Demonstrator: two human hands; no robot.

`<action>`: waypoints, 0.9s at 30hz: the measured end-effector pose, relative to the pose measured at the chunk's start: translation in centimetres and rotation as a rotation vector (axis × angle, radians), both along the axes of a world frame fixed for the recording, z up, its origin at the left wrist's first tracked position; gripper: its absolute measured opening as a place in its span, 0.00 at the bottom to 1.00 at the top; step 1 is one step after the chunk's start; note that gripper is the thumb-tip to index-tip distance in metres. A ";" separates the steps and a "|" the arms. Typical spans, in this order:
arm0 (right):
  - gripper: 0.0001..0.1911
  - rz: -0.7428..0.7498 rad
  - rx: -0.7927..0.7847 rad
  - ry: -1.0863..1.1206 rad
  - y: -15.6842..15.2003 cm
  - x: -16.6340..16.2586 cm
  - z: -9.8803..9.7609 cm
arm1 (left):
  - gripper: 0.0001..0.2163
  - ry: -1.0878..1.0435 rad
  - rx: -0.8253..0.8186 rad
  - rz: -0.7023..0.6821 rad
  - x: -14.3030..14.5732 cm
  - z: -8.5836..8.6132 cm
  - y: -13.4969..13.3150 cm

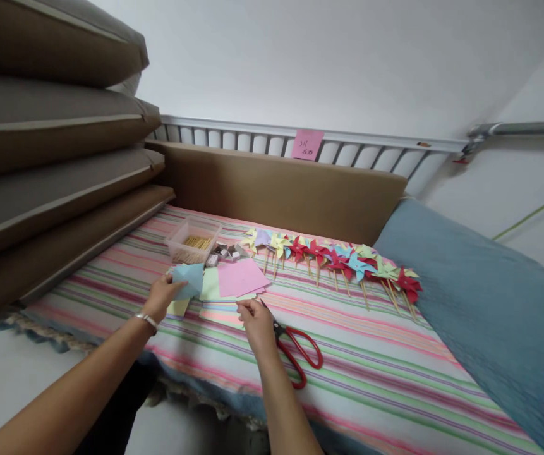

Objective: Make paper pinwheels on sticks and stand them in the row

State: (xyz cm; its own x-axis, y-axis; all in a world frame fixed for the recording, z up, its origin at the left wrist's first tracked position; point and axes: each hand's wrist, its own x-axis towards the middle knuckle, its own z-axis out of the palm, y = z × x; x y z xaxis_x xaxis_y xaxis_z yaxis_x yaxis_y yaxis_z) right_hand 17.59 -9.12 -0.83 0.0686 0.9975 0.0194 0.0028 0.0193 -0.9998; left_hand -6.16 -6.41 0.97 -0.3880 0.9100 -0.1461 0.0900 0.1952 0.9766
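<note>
My left hand (pixel 160 297) grips a light blue paper square (pixel 192 278), thumb on top, above a yellow sheet (pixel 177 308). My right hand (pixel 257 323) is beside the loose paper, thumb and fingertips pinched together; whatever they hold, if anything, is too small to make out. Red-handled scissors (pixel 316 357) lie just right of that hand, their blades partly hidden behind it. Between the hands are pink sheets (pixel 241 278), overlapping a pale green sheet (pixel 210 285). Behind them stands a clear plastic box (pixel 172 245) with thin wooden sticks (pixel 198 242) inside.
Finished paper pinwheels (pixel 318 249) on sticks lie in a row at the back right. Small white boxes (pixel 230 253) sit by the plastic box. Stacked cushions (pixel 63 145) rise on the left; a brown board (pixel 272 186) and radiator (pixel 253 140) stand behind the striped cloth (pixel 371 373).
</note>
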 end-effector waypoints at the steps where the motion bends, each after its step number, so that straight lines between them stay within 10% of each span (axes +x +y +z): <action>1: 0.06 0.013 -0.018 0.027 -0.1 -0.1 0.1 | 0.16 -0.063 -0.003 -0.040 0.4 0.2 -0.9; 9: 0.20 0.252 -0.179 0.303 -2.7 -2.6 1.0 | 0.17 -0.413 -0.101 -0.259 3.8 0.9 -7.1; 27: 0.18 0.243 -0.156 0.396 -2.6 -5.0 -0.2 | 0.17 -0.506 -0.119 -0.217 4.8 0.7 -8.2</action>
